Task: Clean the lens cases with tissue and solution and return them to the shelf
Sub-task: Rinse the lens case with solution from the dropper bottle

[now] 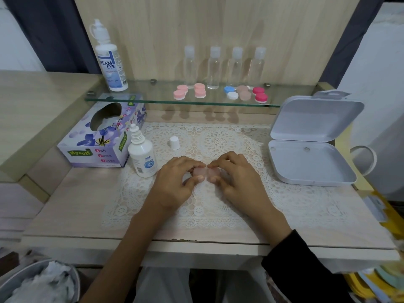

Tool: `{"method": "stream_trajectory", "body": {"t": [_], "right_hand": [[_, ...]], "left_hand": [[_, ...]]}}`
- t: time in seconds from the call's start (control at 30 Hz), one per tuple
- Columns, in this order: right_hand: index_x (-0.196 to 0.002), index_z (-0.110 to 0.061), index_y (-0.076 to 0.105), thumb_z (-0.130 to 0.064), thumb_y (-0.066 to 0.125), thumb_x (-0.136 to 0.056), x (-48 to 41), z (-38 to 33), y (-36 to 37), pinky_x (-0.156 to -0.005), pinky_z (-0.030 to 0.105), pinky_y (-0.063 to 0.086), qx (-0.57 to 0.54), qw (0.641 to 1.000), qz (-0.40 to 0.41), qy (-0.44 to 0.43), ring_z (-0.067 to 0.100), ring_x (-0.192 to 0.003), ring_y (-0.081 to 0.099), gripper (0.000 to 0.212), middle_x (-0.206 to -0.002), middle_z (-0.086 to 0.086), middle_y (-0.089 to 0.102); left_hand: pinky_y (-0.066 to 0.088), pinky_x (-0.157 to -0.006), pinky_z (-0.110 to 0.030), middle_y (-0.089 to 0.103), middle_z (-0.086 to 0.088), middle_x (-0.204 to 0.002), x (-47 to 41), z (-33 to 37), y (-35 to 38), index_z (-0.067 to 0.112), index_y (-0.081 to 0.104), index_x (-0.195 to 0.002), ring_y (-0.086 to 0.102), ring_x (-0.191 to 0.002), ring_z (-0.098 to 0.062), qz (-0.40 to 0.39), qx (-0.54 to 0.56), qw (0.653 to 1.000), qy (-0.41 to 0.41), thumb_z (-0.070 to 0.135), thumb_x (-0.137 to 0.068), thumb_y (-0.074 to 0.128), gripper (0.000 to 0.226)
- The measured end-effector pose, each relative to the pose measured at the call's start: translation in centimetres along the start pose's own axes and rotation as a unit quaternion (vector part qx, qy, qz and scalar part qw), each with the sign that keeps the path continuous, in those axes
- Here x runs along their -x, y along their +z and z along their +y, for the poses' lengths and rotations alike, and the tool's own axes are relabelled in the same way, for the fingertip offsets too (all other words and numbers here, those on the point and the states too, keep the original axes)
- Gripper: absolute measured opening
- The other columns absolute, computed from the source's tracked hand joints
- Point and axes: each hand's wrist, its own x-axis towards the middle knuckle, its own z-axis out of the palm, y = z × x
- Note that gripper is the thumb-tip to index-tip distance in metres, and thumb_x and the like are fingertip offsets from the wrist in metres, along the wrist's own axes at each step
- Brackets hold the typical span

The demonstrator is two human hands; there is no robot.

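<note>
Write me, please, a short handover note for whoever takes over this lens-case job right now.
Left hand and right hand both pinch a pale pink case at the mat.
Open bottle beside the left hand, its cap on the mat; tissue box at left.
Five cases on the shelf; which are clean does not show.
Left: finish this case, shelve it.

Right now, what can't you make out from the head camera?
All head view.
Hidden: pale pink lens case, under fingers of left hand and right hand; lids unclear.
Too small: label print on small white solution bottle.
Cut off: grey bin with crumpled tissue, bottom-left edge.
</note>
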Motion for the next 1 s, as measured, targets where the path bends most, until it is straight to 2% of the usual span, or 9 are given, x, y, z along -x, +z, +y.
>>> {"method": "stream_trajectory", "body": {"t": [0.23, 0.43, 0.57, 0.7, 0.8, 0.93, 1.0], "right_hand": [[-0.103, -0.016, 0.067, -0.029, 0.071, -0.081, -0.12, 0.12, 0.23, -0.072, 0.032, 0.041, 0.031, 0.999, 0.010, -0.001, 0.022, -0.092, 0.052, 0.026, -0.101, 0.000, 0.058], [-0.101, -0.014, 0.065, -0.032, 0.061, -0.081, -0.18, -0.36, 0.31, -0.073, 0.039, 0.045, 0.041, 0.999, 0.008, 0.005, 0.024, -0.092, 0.051, 0.028, -0.100, 0.002, 0.057], [-0.101, -0.013, 0.064, -0.028, 0.067, -0.082, -0.20, -0.32, 0.47, -0.073, 0.043, 0.047, 0.060, 0.998, 0.010, 0.009, 0.026, -0.093, 0.052, 0.024, -0.099, 0.003, 0.057], [-0.101, -0.013, 0.065, -0.034, 0.065, -0.083, -0.24, -0.33, 0.41, -0.075, 0.044, 0.047, 0.046, 0.999, 0.008, 0.015, 0.024, -0.093, 0.051, 0.028, -0.099, 0.002, 0.057], [-0.102, -0.014, 0.065, -0.032, 0.072, -0.082, -0.32, -0.11, 0.24, -0.080, 0.042, 0.045, 0.012, 1.000, -0.004, 0.021, 0.021, -0.094, 0.049, 0.027, -0.101, -0.001, 0.056], [-0.100, -0.016, 0.066, -0.039, 0.068, -0.082, -0.29, -0.04, 0.12, -0.082, 0.038, 0.044, -0.027, 0.999, -0.005, 0.029, 0.016, -0.095, 0.047, 0.030, -0.099, -0.004, 0.055], [-0.096, -0.015, 0.066, -0.039, 0.072, -0.081, -0.21, -0.16, 0.09, -0.081, 0.035, 0.044, -0.038, 0.998, 0.006, 0.039, 0.014, -0.094, 0.047, 0.029, -0.097, -0.005, 0.055]], "left_hand": [[0.047, -0.079, -0.029, 0.066, 0.006, -0.093, -0.10, 0.17, -0.10, 0.016, 0.071, -0.103, 0.058, -0.086, -0.013, 0.002, 0.001, 1.000, -0.003, 0.044, -0.078, 0.053, 0.042], [0.047, -0.077, -0.029, 0.065, 0.006, -0.091, -0.09, 0.35, -0.16, 0.017, 0.071, -0.103, 0.057, -0.080, -0.013, -0.001, -0.004, 1.000, -0.009, 0.045, -0.076, 0.052, 0.044], [0.048, -0.076, -0.031, 0.065, 0.006, -0.090, -0.13, 0.27, -0.18, 0.018, 0.071, -0.103, 0.057, -0.079, -0.013, 0.000, -0.007, 1.000, -0.012, 0.045, -0.075, 0.052, 0.043], [0.048, -0.076, -0.031, 0.065, 0.004, -0.089, -0.16, 0.21, -0.05, 0.017, 0.071, -0.103, 0.057, -0.079, -0.014, 0.002, -0.010, 1.000, -0.011, 0.044, -0.076, 0.053, 0.042], [0.046, -0.077, -0.027, 0.065, 0.005, -0.093, -0.05, 0.04, 0.03, 0.017, 0.070, -0.104, 0.057, -0.082, -0.014, 0.001, -0.016, 1.000, -0.004, 0.043, -0.078, 0.053, 0.041], [0.035, -0.083, -0.012, 0.063, 0.006, -0.101, 0.07, 0.01, 0.16, 0.016, 0.067, -0.111, 0.054, -0.094, -0.011, 0.003, -0.056, 0.998, 0.011, 0.042, -0.082, 0.050, 0.042], [0.036, -0.091, -0.015, 0.063, 0.002, -0.111, 0.29, -0.02, 0.30, 0.013, 0.064, -0.116, 0.054, -0.104, -0.013, 0.013, -0.088, 0.996, 0.008, 0.043, -0.082, 0.049, 0.047]]}}
